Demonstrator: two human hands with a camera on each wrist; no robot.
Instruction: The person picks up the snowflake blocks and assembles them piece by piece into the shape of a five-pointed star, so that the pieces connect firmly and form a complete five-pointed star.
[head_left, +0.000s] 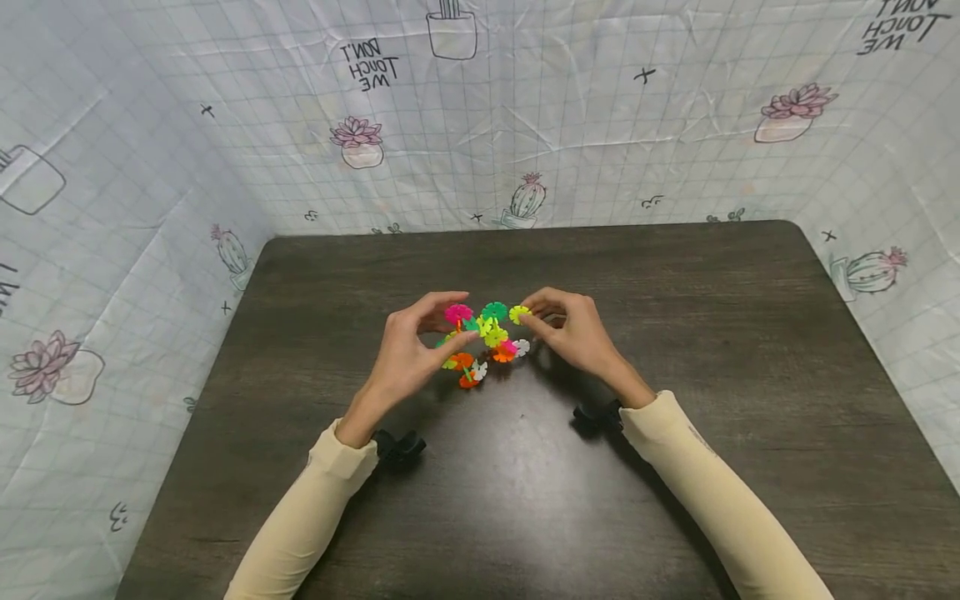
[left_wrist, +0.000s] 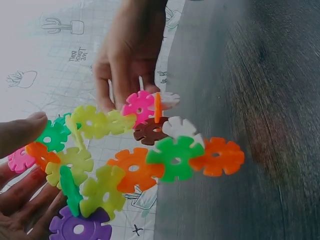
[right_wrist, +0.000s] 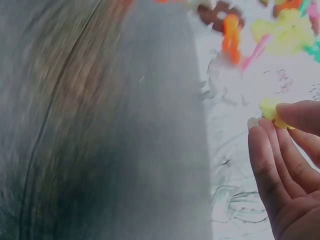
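Observation:
My left hand (head_left: 405,350) holds a joined cluster of notched plastic flower discs (head_left: 495,335) above the table, with the thumb on one side and the fingers on the other. In the left wrist view the cluster shows a purple disc (left_wrist: 99,231) low down, a bright green disc (left_wrist: 189,159) and an orange disc (left_wrist: 225,156) at one end. Just right of the cluster, my right hand (head_left: 581,333) pinches a single yellow flower disc (right_wrist: 269,109) between thumb and fingers. In the right wrist view that disc is apart from the cluster.
A dark wood-grain table (head_left: 750,350) lies under both hands. Pale grid-patterned cloth (head_left: 585,108) with plant drawings rises behind it and along the sides. Black straps (head_left: 596,419) show at both wrists, by the cream sleeves (head_left: 705,467).

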